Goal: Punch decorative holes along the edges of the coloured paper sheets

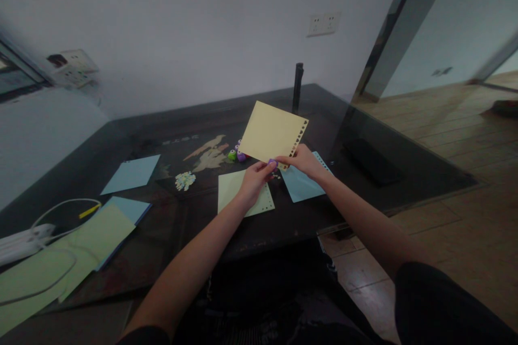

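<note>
My left hand (254, 182) is closed on a small purple craft punch (272, 162) at the lower edge of a pale yellow sheet of paper (272, 130). My right hand (306, 163) pinches that sheet near its lower right corner, holding it tilted above the table. A row of small shaped holes runs along the sheet's right edge. Below my left hand lies a pale green sheet (230, 190) with holes along one side. Under my right hand a light blue sheet (301, 186), also punched along an edge, rests on the table.
Several small coloured punches (232, 155) sit behind the sheets. Left of them is a heap of paper cut-outs (185, 180). More paper (133, 173), a white power strip (24, 242) and its cable occupy the left side. A black upright object (298, 86) stands at the back.
</note>
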Available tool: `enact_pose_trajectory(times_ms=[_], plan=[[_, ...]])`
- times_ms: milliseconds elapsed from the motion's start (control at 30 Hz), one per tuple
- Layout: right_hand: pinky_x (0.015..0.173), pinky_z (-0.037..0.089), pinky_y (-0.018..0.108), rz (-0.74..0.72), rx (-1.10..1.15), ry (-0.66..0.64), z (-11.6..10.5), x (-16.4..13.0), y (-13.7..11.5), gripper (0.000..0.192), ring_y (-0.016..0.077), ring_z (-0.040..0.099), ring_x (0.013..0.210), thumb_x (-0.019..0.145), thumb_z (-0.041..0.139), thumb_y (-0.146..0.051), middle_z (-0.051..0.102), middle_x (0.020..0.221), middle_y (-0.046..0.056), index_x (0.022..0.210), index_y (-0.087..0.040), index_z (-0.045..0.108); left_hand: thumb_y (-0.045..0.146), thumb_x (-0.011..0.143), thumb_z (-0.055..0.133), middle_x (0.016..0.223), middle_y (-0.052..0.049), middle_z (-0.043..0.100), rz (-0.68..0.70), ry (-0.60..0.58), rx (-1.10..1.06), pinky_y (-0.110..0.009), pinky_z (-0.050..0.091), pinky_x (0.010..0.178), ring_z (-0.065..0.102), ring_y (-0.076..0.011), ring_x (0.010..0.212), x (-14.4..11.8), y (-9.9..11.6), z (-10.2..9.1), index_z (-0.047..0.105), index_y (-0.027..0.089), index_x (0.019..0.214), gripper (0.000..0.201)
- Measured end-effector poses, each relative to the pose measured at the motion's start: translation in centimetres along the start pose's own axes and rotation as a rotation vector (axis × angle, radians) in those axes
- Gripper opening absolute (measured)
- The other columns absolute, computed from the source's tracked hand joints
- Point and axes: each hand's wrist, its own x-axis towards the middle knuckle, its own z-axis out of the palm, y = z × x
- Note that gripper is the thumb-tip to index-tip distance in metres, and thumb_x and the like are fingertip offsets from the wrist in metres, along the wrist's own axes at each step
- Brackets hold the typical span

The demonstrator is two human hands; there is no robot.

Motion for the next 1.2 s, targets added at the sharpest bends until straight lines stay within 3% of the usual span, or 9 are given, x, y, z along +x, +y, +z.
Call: enact_pose_trajectory(times_ms=[1200], plan=[[0.067, 0.054, 0.034, -0.035, -0.085, -0.003, -0.10, -0.10, -0.36, 0.032, 0.0247, 0.068, 0.079, 0.070, 0.071, -0.036, 0.073, 0.089, 0.013, 0.089, -0.010, 0.071, 0.042, 0.061, 0.079, 0.082, -0.006, 0.067, 0.010, 0.003, 0.021, -0.025, 0.041, 0.066, 0.058, -0.0154, 0.078, 0.07, -0.17, -0.21, 0.070, 0.015, 0.080, 0.034]])
